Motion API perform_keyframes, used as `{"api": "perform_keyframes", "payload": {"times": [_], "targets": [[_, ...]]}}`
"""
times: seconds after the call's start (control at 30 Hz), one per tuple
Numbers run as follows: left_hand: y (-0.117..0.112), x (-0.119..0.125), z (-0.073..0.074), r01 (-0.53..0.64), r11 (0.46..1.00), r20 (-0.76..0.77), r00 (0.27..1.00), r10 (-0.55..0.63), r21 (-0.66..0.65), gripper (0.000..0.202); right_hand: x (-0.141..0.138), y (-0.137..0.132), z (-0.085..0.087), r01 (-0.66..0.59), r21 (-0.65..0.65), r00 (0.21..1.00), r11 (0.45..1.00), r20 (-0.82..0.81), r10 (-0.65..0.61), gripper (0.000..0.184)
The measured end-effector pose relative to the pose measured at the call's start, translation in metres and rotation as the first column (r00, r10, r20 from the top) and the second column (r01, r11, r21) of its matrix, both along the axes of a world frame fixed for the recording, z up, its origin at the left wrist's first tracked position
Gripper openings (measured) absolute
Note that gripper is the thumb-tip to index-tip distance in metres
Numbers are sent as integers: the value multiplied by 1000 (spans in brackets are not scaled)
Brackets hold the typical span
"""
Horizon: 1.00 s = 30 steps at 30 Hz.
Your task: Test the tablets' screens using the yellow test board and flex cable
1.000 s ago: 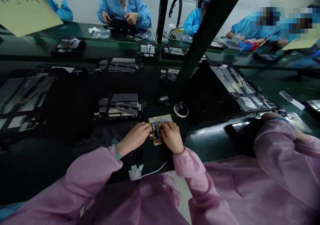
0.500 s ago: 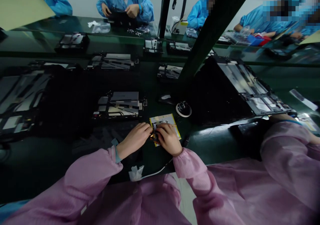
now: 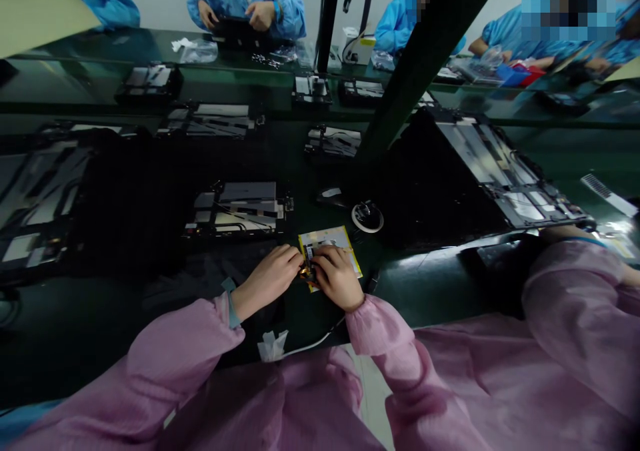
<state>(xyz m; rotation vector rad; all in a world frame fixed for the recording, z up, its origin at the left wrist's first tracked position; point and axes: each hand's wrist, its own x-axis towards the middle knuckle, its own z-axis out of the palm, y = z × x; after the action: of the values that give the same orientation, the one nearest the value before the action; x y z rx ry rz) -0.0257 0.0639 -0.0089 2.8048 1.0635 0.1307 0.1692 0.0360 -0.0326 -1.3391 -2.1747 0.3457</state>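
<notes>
Close together in front of me, both hands work over a pale flat pad [image 3: 345, 237] with yellow edges. My left hand [image 3: 273, 276] has its fingers bent and pressed together at the left side of a small dark part [image 3: 309, 253] with a light label. A shiny copper-coloured piece [image 3: 305, 273] shows at its lower end. From the right, my right hand [image 3: 340, 283] curls its fingers over the same part; its fingertips are partly hidden. Left of the hands lies an opened tablet-like device [image 3: 247, 211] with silver plates and black strips.
A white-rimmed round dish [image 3: 367, 217] and a dark mouse-like object [image 3: 333, 196] lie beyond my hands. A cable [image 3: 310, 347] runs near the front edge. A slanted dark post [image 3: 400, 97] and a large device stack [image 3: 475, 177] stand right. A co-worker's pink sleeve [image 3: 570, 291] is beside me.
My hands stay almost in place over the pad, with slight finger movement. Devices in the far row have slid a little right; those in the middle row sit a little further left.
</notes>
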Motion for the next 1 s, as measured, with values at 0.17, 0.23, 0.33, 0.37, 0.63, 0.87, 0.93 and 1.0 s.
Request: {"api": "perform_keyframes", "payload": {"times": [0.17,0.23,0.33,0.37,0.63,0.87,0.93,1.0], "targets": [[0,-1,0,9,999,17,1000,-8,-36,20,1,0,0,-17,6,1000,1000,9,17,21],[1,-1,0,13,999,33,999,-11,-48,21,1,-1,2,-28,2,1000,1000,11,28,22],[0,-1,0,13,998,67,998,-8,-62,21,1,-1,4,-32,-6,999,999,-1,32,24],[0,-1,0,12,998,76,997,-7,-68,21,1,-1,4,-33,-11,999,999,-4,33,25],[0,2,-6,0,998,82,997,5,-67,21,4,-2,0,-72,-2,997,997,0,72,26],[0,1,-6,10,999,83,997,-6,-44,22,0,-4,4,-87,19,995,996,59,86,20],[1,3,-7,14,999,77,997,-10,-44,21,-5,-5,4,-80,27,988,996,133,76,18],[2,6,-6,12,998,67,998,-8,-55,20,-10,-7,3,-60,32,980,998,190,53,16]]}}
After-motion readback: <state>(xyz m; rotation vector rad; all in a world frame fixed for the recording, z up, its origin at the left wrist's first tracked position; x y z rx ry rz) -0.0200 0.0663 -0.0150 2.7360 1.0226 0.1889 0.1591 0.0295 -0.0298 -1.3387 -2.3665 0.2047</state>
